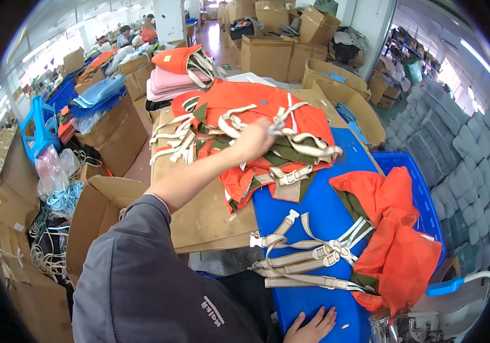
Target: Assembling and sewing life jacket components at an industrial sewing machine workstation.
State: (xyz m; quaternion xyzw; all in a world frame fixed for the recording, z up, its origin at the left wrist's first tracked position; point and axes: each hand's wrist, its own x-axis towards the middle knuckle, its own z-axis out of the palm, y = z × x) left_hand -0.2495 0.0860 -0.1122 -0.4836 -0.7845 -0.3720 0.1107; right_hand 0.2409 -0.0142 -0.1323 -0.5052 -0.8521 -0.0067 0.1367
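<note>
Grey sleeve cloth fills the lower frame, and from it the person's left forearm reaches up and across; the left hand (254, 139) is closed on a cream webbing strap (282, 123) at the top of a heap of orange life vests (239, 131) lying on the cardboard sheet (199, 220) of the worktop; the right hand (312, 326) rests flat, fingers spread and holding nothing, on the near edge of the blue board (313, 200).

By the look of it, the step in hand is stacking: a vest laid on the heap with its straps being tidied or let go (which of the two cannot be told). The next move likely calls for the loose vest (396, 240) at the right, whose strap tangle (305, 257) trails over the blue board; it would want a grip on the fabric rather than the webbing, so the buckles do not snag.

Materials: slick orange nylon with olive lining, limp and crumpled; flat woven straps with pale plastic buckles; stiff brown cardboard; smooth hard blue plastic.
</note>
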